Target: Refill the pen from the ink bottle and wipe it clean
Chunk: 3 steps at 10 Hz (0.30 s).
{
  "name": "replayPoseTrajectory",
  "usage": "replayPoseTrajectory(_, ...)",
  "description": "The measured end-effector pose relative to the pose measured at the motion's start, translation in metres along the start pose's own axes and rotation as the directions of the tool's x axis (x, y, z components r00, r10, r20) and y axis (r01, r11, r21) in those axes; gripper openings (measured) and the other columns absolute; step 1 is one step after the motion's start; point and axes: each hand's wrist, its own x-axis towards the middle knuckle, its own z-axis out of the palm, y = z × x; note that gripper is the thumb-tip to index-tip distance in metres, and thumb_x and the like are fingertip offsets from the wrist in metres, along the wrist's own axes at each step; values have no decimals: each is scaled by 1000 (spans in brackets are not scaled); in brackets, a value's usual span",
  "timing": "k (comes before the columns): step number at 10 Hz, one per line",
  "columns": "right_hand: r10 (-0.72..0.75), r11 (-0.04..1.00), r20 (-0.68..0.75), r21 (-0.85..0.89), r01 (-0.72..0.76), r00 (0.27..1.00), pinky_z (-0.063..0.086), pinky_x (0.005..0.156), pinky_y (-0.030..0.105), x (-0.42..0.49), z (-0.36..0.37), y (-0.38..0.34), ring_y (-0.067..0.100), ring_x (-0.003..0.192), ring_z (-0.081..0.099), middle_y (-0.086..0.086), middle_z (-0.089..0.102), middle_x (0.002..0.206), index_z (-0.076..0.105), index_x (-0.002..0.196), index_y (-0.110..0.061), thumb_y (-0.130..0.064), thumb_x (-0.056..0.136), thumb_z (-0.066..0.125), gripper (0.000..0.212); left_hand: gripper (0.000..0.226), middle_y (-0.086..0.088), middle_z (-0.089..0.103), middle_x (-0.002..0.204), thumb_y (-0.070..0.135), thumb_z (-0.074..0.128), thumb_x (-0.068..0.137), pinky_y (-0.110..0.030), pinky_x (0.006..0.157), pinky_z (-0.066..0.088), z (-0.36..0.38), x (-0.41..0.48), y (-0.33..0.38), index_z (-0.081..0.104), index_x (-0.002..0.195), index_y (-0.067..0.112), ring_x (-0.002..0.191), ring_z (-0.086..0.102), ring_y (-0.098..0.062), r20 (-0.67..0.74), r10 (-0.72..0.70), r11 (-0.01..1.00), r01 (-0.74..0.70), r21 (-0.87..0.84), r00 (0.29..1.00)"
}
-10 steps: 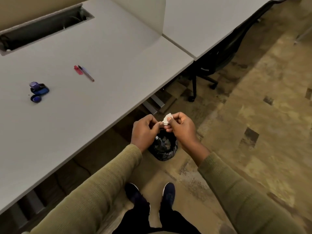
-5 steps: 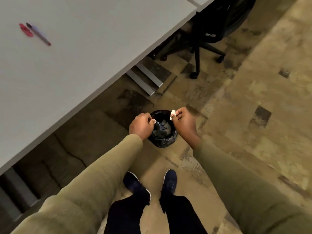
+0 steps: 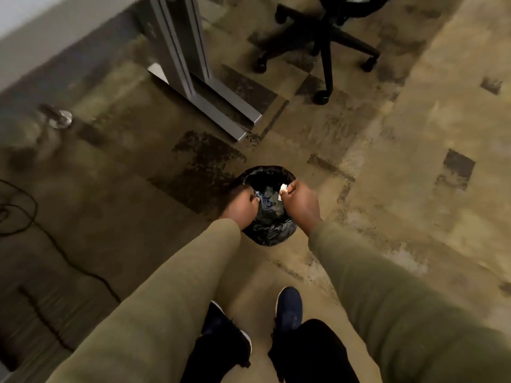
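Note:
Both of my hands hang over a small bin (image 3: 269, 230) lined with a black bag, standing on the floor in front of my feet. My right hand (image 3: 300, 201) pinches a small crumpled white tissue (image 3: 282, 190) just above the bin's opening. My left hand (image 3: 243, 204) is curled at the bin's left rim; whether anything is in it is hidden. The pen and the ink bottle are out of view.
A metal desk leg with a flat foot (image 3: 210, 87) stands beyond the bin. A black office chair base on castors (image 3: 326, 48) is at the upper right. A dark cable (image 3: 55, 250) runs over the carpet at the left. My shoes (image 3: 287, 308) are below.
The view has tilted down, so the desk with the pen and ink bottle has left the picture. Both hands have dropped toward the bin and parted, the tissue staying in my right hand.

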Motion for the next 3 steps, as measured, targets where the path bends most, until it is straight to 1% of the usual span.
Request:
replayPoseTrajectory(1, 13, 1000, -10, -21, -14, 1000, 44, 69, 34, 18, 24, 21, 32, 86, 60, 12, 68, 93, 59, 95, -12, -24, 92, 59, 12, 18, -19, 63, 99, 22, 58, 91, -40, 83, 50, 29, 30, -18, 59, 83, 5, 93, 60, -36, -66, 41, 997, -36, 75, 997)
replayPoseTrajectory(2, 20, 1000, -14, -19, -20, 1000, 42, 68, 32, 34, 44, 39, 35, 92, 64, 15, 69, 97, 58, 112, -9, -23, 94, 59, 23, 22, -14, 63, 97, 27, 58, 91, -39, 80, 50, 45, 48, -26, 52, 75, 14, 88, 58, -32, -78, 67, 990, -56, 126, 995)
replayPoseTrajectory(3, 21, 1000, -33, -6, -21, 999, 50, 81, 36, 44, 58, 49, 36, 108, 64, 17, 69, 116, 50, 136, -9, -27, 95, 60, 47, 20, -10, 61, 98, 28, 56, 91, -39, 79, 51, 58, 64, -33, 55, 77, 14, 89, 57, -30, -76, 75, 988, -63, 143, 994)
